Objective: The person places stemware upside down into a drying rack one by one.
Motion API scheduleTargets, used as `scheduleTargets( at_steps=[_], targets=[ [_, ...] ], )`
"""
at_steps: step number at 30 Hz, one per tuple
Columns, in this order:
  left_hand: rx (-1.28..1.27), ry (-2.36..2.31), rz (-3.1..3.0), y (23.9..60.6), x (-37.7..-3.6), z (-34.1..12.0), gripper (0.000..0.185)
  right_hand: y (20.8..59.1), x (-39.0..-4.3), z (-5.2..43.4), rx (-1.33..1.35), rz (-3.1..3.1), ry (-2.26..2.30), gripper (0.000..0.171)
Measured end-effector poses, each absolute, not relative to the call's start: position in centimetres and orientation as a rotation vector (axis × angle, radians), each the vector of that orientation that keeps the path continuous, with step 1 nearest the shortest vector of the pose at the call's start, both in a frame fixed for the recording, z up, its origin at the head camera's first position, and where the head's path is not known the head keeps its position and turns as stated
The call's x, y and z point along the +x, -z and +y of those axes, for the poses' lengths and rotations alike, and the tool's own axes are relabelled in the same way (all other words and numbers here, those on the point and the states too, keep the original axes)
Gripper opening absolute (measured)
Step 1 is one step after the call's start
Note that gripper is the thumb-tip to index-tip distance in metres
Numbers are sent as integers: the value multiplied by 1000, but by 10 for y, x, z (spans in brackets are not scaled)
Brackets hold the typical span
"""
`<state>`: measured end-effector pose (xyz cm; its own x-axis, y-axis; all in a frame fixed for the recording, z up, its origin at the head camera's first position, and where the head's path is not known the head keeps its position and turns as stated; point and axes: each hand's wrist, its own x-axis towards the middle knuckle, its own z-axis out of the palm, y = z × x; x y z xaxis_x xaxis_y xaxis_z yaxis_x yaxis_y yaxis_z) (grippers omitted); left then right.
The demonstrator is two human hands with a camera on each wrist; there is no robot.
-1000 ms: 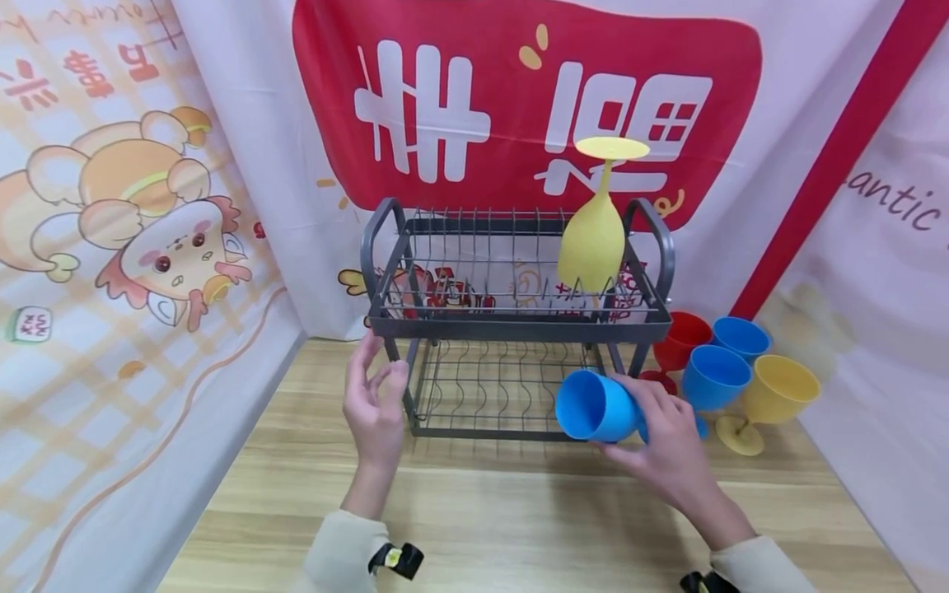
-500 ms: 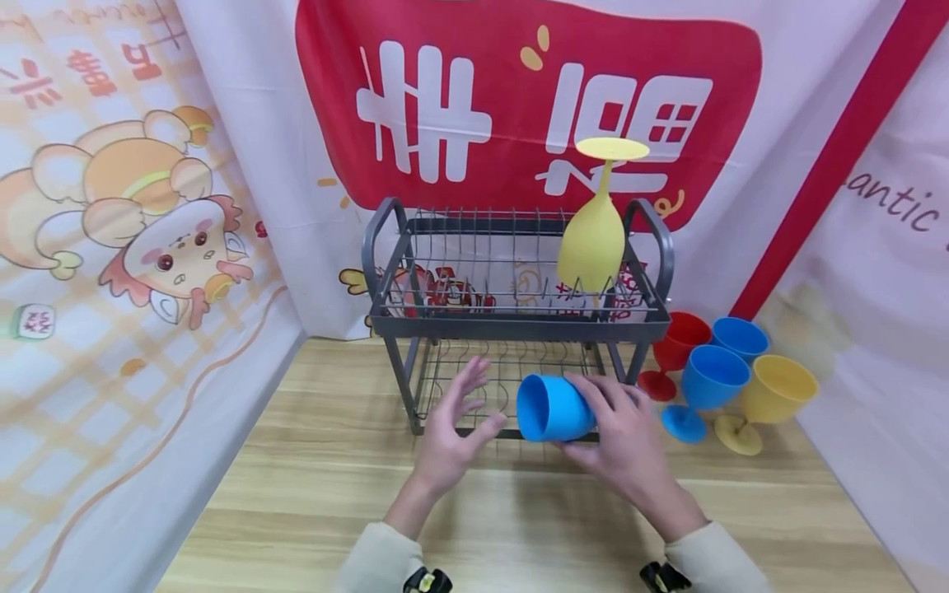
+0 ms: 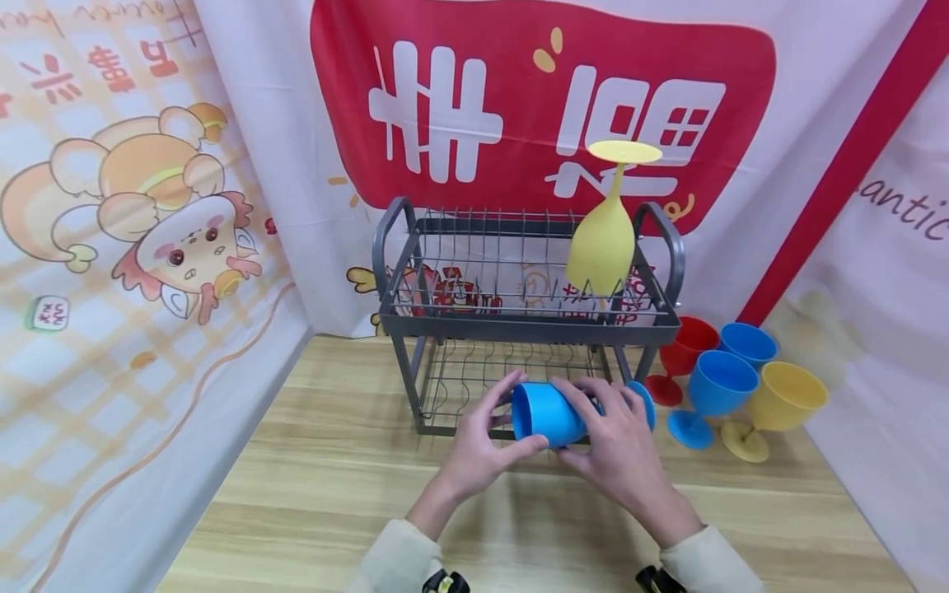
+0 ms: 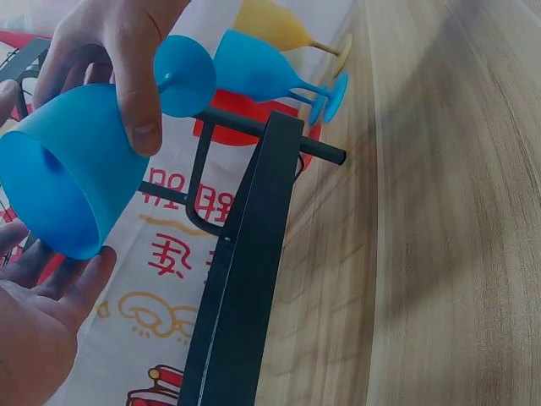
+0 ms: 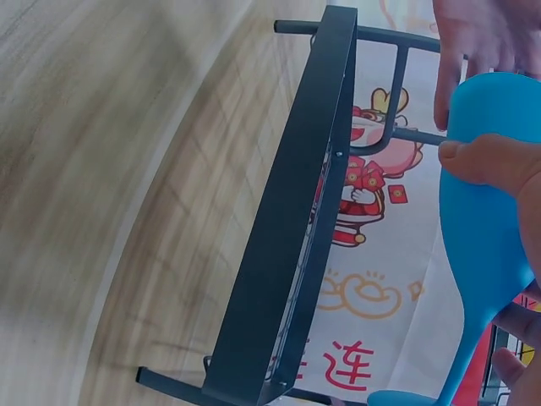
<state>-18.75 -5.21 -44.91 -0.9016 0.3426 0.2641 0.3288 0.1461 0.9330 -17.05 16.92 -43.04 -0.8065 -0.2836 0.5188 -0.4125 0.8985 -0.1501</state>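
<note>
Goblet (image 3: 554, 416), blue, long axis nine-to-three o'clock, mouth at nine, is held near the front edge of the dish rack (image 3: 530, 330) at twelve; right hand (image 3: 617, 436) curls round its bowl, loosely spread left hand (image 3: 478, 449) seemingly touches its rim. Tabletop (image 3: 311, 502) stretches toward six.

Both forearms are covered by pale sleeves (image 3: 400, 556) and are angled inward from the lower edge of the head view, where both wrists (image 3: 437, 504) are bared. The left hand (image 3: 478, 453) is turned palm toward the right hand (image 3: 615, 436); its fingers (image 3: 500, 394) are slightly bent, and its thumb (image 3: 528, 447) is held apart from them, nearly straight. Whether a firm grip is made by it cannot be told. The right hand is gripped tight, its back shown, its fingers curled over and opposed by the thumb below.
</note>
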Motion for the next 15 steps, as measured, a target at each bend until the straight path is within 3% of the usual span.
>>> scheduleTargets(
  at_steps=[15],
  targets=[
    [603,-1946,2430,451,-188,-51,68,432,-167,166,522,-2573,-385,106]
  ],
)
